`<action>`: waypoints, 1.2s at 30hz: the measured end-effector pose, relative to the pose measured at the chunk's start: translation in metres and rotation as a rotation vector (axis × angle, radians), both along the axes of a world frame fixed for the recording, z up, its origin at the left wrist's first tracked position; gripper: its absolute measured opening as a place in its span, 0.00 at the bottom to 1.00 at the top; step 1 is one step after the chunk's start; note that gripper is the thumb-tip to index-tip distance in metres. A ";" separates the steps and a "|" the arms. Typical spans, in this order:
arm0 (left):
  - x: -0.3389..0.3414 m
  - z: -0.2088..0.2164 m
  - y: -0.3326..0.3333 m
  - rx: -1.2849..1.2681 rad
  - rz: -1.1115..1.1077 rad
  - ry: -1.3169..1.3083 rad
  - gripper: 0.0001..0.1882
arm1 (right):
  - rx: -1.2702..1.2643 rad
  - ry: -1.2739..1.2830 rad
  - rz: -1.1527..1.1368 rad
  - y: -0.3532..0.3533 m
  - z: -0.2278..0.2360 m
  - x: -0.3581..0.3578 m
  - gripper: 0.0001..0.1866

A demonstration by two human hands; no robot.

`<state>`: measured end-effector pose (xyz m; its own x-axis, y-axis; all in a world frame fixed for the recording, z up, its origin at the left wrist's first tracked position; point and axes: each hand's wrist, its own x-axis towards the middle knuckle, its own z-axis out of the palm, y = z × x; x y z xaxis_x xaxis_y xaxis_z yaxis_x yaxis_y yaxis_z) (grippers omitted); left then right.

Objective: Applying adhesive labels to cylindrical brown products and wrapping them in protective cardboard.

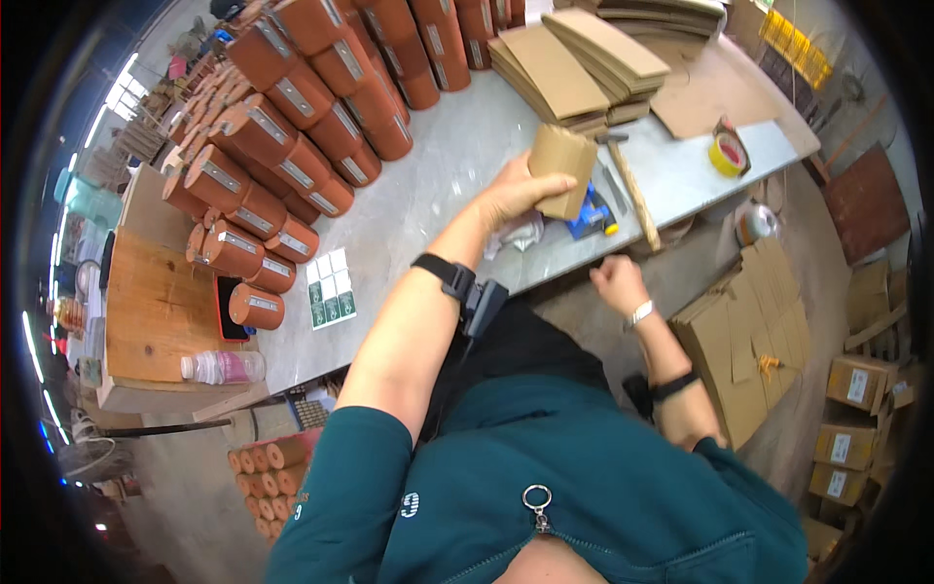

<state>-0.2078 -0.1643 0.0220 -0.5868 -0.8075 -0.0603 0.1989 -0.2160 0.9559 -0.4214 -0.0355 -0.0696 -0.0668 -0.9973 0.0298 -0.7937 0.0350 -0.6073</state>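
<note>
My left hand [520,191] reaches over the table and is closed around a small brown cardboard box [564,165], its thumb across the side facing me. Below and beside the box lies a blue tool with a yellow tip [589,220], partly hidden. A hammer [637,200] rests just to the right, its wooden handle reaching past the near edge. Crumpled whitish material [519,235] lies under my left wrist. My right hand [620,284] hangs in front of the near edge with its fingers curled in; whatever they may hold is hidden.
Reddish-brown cylinders with metal strips [292,165] are stacked at the table's left and back. Flat cardboard pieces [574,63] lie at the back right, near a yellow tape roll [728,154]. A label sheet [331,289] and plastic bottle [224,367] are left. Folded cartons [744,341] stand right.
</note>
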 end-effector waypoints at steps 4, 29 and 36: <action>0.005 0.002 0.011 -0.125 0.080 -0.147 0.40 | -0.174 -0.284 -0.003 0.022 0.049 0.000 0.15; 0.058 0.000 0.080 -0.201 0.163 -0.215 0.39 | -0.120 -0.141 0.346 -0.025 0.130 0.064 0.20; 0.079 -0.001 0.099 -0.072 0.167 -0.032 0.45 | -0.065 -0.214 0.296 -0.024 0.132 0.074 0.27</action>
<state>-0.1285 -0.0649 0.0213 -0.4426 -0.8966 -0.0150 0.1953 -0.1128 0.9742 -0.3469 -0.0594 0.0621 0.2130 -0.9708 0.1100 -0.6184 -0.2211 -0.7541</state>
